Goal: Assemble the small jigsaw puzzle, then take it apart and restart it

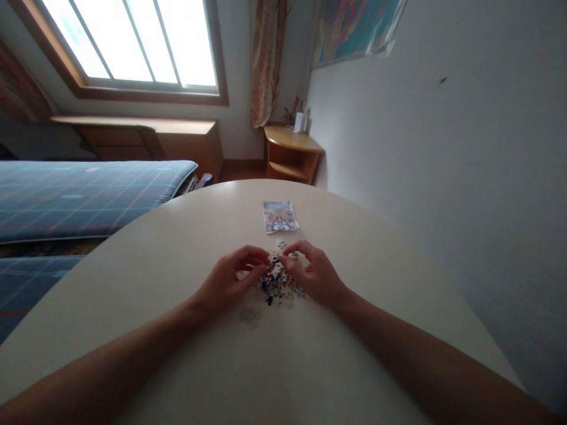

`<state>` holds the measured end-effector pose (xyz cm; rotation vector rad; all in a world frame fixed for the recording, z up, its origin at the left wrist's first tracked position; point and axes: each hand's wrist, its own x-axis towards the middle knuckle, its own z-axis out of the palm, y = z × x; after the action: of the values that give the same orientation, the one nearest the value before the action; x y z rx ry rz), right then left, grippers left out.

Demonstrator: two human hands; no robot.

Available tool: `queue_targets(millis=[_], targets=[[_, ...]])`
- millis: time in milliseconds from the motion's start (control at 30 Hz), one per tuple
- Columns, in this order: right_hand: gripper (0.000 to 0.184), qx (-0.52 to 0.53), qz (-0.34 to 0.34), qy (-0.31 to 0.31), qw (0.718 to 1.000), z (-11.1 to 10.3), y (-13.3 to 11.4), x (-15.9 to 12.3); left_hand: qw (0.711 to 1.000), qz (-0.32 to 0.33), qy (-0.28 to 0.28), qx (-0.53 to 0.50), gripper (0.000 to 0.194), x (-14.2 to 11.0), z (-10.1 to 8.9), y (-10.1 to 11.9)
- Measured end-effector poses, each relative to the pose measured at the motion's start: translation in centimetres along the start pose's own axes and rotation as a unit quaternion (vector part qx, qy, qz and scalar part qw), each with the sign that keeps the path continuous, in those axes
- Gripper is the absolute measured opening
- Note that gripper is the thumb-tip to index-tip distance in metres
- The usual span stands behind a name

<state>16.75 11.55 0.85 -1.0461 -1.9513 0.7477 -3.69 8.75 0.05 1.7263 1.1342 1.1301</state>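
A loose pile of small jigsaw puzzle pieces [275, 288] in dark blue, white and mixed colours lies on the white round table [283, 366]. My left hand [237, 273] reaches in from the left, thumb and fingertips pinched at a puzzle piece [275, 258] just above the pile. From the right, my right hand [315, 273] pinches at the same spot with thumb and index finger. The fingertips partly cover what is between them, so the exact number of pieces held is unclear. Past the pile lies a printed picture sheet [280, 217] with a blue cartoon figure.
A faint greyish patch [251, 317] marks the table nearer me. To the left stands a bed with a blue plaid mattress [93, 192]. Beyond are a wooden desk [190, 133] below the window and a corner shelf [292, 141]. A white wall [425, 153] runs along the right.
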Motion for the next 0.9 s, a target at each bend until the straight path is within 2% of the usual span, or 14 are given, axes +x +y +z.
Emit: queue_targets(millis=[133, 233, 333, 400, 433, 533, 633, 700, 800, 833, 900], targets=[[0.012, -0.002, -0.04, -0.017, 0.999, 0.0, -0.2, -0.1, 1.0, -0.006, -0.002, 0.029, 0.016, 0.0, 0.0, 0.0], [0.012, 0.005, -0.034, -0.016, 0.999, 0.0, -0.3, -0.1, 0.999, -0.01, 0.015, 0.052, 0.016, 0.1, -0.1, 0.0], [0.015, 0.003, -0.017, 0.011, 1.0, -0.2, 0.1, 0.1, 0.988, 0.027, 0.038, 0.149, 0.019, -0.1, -0.2, 0.3], [0.02, -0.003, 0.01, 0.043, 0.999, -0.4, 0.6, 0.5, 0.969, 0.075, 0.014, 0.234, 0.032, -0.6, 0.0, 0.5], [0.022, -0.004, 0.028, 0.06, 0.998, -0.5, 1.0, 0.7, 0.958, 0.093, -0.016, 0.272, 0.044, -0.9, 0.1, 0.6], [0.028, -0.012, 0.074, 0.092, 0.993, -0.7, 2.1, 1.2, 0.92, 0.097, -0.106, 0.365, 0.082, -1.8, 0.6, 0.5], [0.033, -0.066, 0.047, 0.043, 0.996, -0.3, 2.3, 0.9, 0.898, 0.084, -0.133, 0.41, 0.097, -2.2, 1.0, 0.0], [0.037, -0.094, -0.005, -0.031, 0.995, 0.3, 1.7, 0.1, 0.899, 0.081, -0.115, 0.414, 0.096, -2.2, 1.1, -0.5], [0.048, -0.057, -0.07, -0.15, 0.985, 0.9, 0.4, -1.0, 0.908, 0.073, -0.071, 0.407, 0.093, -2.1, 1.1, -1.0], [0.049, -0.027, -0.072, -0.16, 0.984, 0.9, 0.1, -1.1, 0.909, 0.069, -0.063, 0.407, 0.097, -2.1, 1.1, -1.0], [0.044, 0.033, -0.051, -0.116, 0.991, 0.7, 0.0, -1.0, 0.906, 0.065, -0.067, 0.412, 0.107, -2.2, 1.0, -1.0]])
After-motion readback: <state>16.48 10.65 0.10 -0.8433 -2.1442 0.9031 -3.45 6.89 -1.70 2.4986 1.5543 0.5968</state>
